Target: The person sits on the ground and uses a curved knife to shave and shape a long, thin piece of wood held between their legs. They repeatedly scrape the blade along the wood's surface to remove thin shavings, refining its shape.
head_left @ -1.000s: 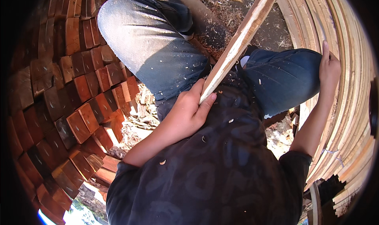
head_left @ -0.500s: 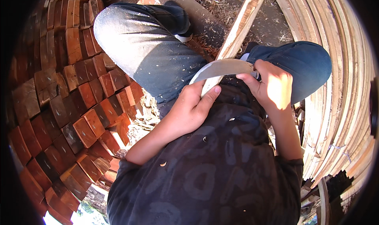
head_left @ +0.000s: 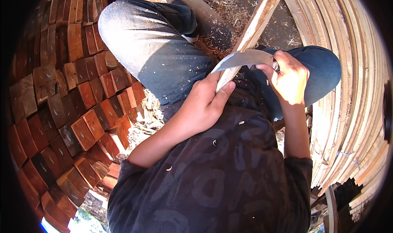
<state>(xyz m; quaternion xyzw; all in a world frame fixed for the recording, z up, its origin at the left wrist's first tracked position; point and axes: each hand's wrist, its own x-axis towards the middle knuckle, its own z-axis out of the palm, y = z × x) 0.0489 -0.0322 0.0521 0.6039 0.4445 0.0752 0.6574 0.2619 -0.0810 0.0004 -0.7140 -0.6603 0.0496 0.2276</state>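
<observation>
A long pale wooden pole slants from the far top edge down between my legs to my lap. My left hand is wrapped round its near end, thumb on the right side. My right hand is closed on the handle of a curved knife, most of the handle hidden by the fingers. The broad steel blade lies across the pole just beyond my left hand, its tip pointing left and resting close to that hand's fingers. At the blade's far edge a small curl of wood stands on the pole.
Reddish sawn wood blocks are stacked in a wall on the left. Long pale wooden strips are piled on the right. Beyond my bent legs, shavings litter the dark ground beside a flat board. Chips dot my shirt.
The knife and my right hand have moved a little away from me and to the right along the pole. My left hand and the pole have shifted slightly right.
</observation>
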